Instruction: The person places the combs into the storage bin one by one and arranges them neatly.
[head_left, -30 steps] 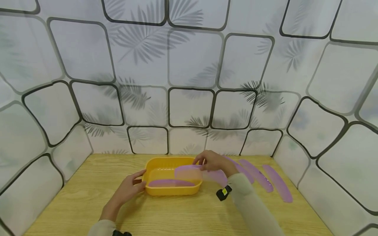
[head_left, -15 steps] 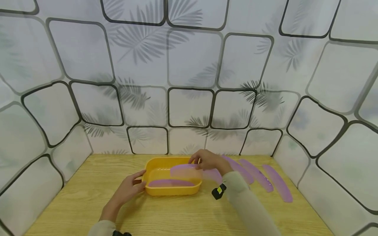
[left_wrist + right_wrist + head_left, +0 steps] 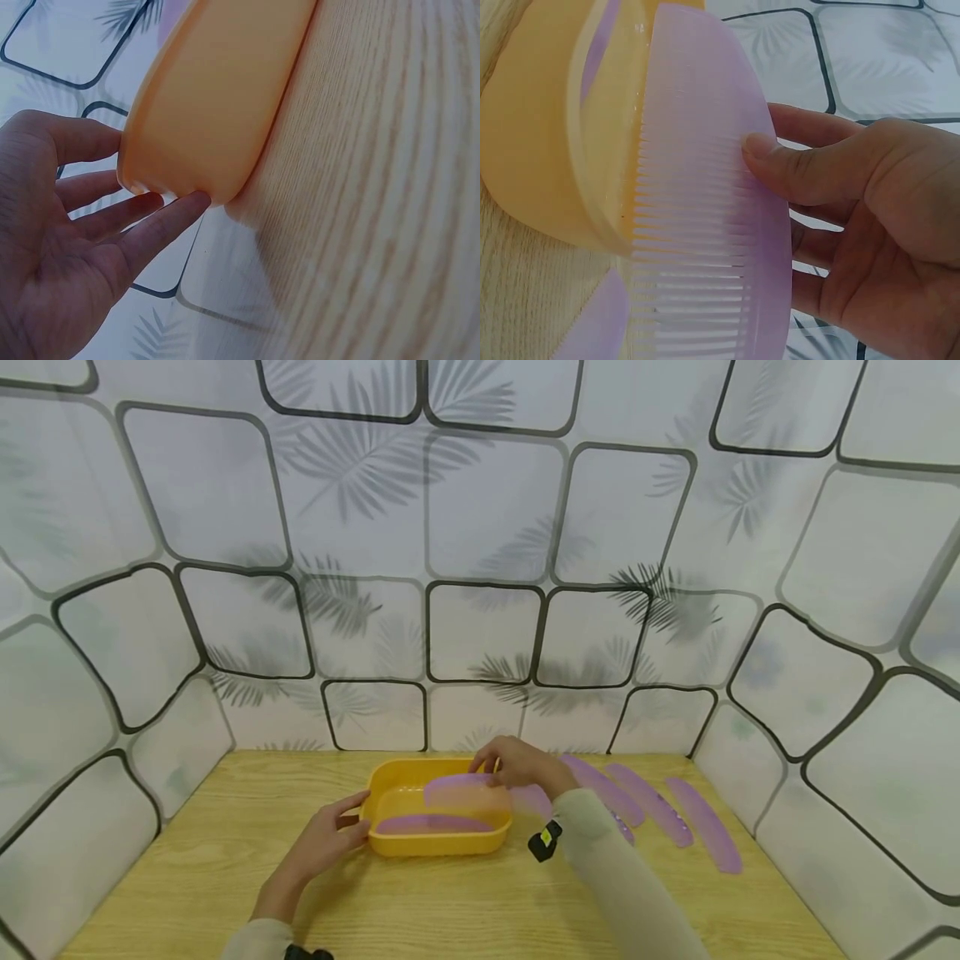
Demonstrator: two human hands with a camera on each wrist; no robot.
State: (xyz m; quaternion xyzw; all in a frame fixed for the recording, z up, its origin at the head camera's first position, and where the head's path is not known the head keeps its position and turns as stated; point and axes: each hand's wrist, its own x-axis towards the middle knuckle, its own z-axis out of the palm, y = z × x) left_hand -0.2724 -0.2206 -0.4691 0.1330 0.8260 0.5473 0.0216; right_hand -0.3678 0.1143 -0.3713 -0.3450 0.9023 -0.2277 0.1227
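In the head view my right hand (image 3: 521, 767) pinches a translucent purple comb (image 3: 453, 791) above the yellow plastic basin (image 3: 438, 844). The right wrist view has the thumb flat on the comb's (image 3: 705, 150) face near its spine, fingers behind it, teeth towards the basin (image 3: 532, 127). Another purple comb (image 3: 435, 824) lies inside along the basin's near wall. My left hand (image 3: 332, 835) rests at the basin's left end. Seen from the left wrist, that hand's (image 3: 82, 225) fairly straight fingers touch the outside of the basin (image 3: 217, 97).
More combs lie slanted on the wooden table (image 3: 420, 910) to the right: a far-right comb (image 3: 705, 825), a middle comb (image 3: 651, 806) and an inner comb (image 3: 606, 789). Part of one more comb (image 3: 622, 829) shows beside the right sleeve. A patterned curtain (image 3: 480, 635) surrounds the table.
My right hand has moved left with the comb, bringing it further over the basin. A comb end beside the right sleeve has come into sight. The left hand and basin stay put.
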